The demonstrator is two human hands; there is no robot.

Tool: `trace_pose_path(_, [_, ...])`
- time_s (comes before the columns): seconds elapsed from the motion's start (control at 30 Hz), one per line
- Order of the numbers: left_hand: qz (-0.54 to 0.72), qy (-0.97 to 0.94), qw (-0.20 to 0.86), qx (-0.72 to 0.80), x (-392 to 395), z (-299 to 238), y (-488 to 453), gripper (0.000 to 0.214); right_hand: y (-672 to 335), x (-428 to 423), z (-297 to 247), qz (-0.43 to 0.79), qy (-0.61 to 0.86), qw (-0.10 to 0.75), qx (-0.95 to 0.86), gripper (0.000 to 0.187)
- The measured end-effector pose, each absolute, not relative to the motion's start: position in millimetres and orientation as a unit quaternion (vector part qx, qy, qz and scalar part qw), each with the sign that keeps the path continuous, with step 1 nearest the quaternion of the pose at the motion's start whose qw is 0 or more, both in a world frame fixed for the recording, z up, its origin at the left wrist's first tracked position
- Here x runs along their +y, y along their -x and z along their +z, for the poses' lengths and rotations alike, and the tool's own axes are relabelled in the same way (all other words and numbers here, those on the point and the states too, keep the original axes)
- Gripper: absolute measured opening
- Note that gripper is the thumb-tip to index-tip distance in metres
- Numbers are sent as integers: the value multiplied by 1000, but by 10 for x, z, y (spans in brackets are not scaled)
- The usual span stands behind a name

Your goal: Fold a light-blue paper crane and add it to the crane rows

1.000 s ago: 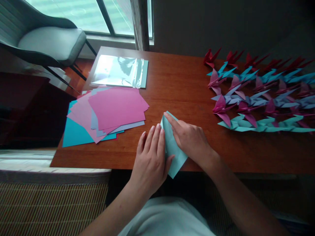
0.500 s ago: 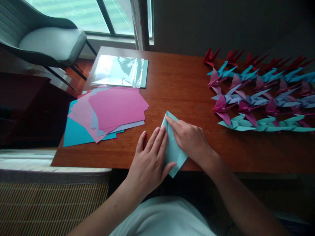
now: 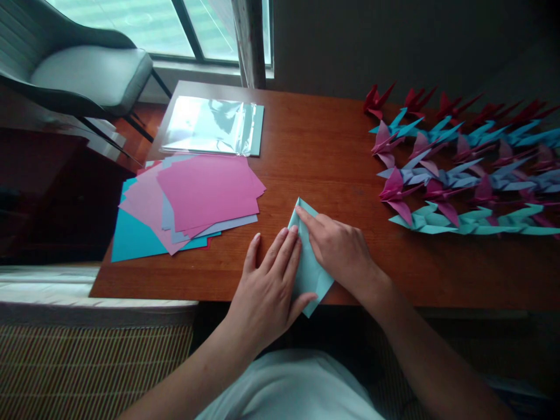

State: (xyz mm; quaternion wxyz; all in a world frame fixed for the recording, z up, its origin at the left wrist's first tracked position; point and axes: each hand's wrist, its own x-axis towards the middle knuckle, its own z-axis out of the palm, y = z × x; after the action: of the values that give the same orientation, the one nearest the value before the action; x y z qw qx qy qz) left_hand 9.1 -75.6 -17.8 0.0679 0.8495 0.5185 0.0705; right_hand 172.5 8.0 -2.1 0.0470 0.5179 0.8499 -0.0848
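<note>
A folded light teal paper [image 3: 308, 269] lies at the near edge of the brown wooden table [image 3: 315, 151], its lower tip hanging past the edge. My left hand [image 3: 268, 290] lies flat on its left side, fingers stretched out and pressing down. My right hand [image 3: 339, 248] rests on its right side, the index finger pointing along the upper fold toward the top corner. Both hands press on the paper; neither lifts it.
A fanned stack of pink, lilac and blue paper sheets [image 3: 192, 198] lies left of my hands. Behind it sits a clear plastic sleeve of paper [image 3: 212, 125]. Rows of folded paper cranes [image 3: 455, 169] fill the right of the table. A grey chair [image 3: 83, 70] stands by the window.
My left hand has slid slightly right and forward over the teal paper. My right hand has barely shifted; the paper stays in place.
</note>
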Motion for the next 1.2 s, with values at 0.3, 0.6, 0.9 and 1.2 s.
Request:
trace_pose_path(0.3, [57, -851, 63, 518, -755, -173, -100, 83, -1722, 73, -29, -89, -522, 55, 847, 52])
trace_pose_path(0.6, [60, -853, 64, 515, -755, -142, -102, 82, -1717, 71, -28, -84, -521, 48, 848, 52])
trace_pose_path(0.9, [54, -854, 72, 512, -733, -122, -91, 82, -1705, 75, -32, -87, -525, 62, 845, 51])
trace_pose_path(1.2, [53, -854, 69, 513, -747, -138, -89, 82, -1671, 83, 6, -89, -527, 69, 843, 53])
